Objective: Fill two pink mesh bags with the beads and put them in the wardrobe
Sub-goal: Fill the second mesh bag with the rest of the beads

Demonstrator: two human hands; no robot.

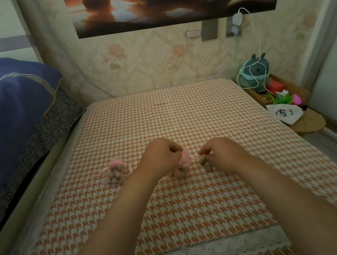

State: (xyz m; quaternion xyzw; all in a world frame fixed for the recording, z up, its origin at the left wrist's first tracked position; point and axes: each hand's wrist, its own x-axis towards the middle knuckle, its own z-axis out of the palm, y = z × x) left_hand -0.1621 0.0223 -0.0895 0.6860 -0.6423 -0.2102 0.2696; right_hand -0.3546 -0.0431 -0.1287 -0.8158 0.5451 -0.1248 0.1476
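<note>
- The first pink bag lies full on the houndstooth cloth, left of both hands. If its neck is slack, lifting it could spill beads.
- The left hand, fingers curled tight, pinches the neck of the second pink bag. Squeezed too far shut, the mouth would refuse more beads.
- The right hand curls its fingers down around the loose beads, just right of that bag. A weak pinch could let some roll away.
</note>
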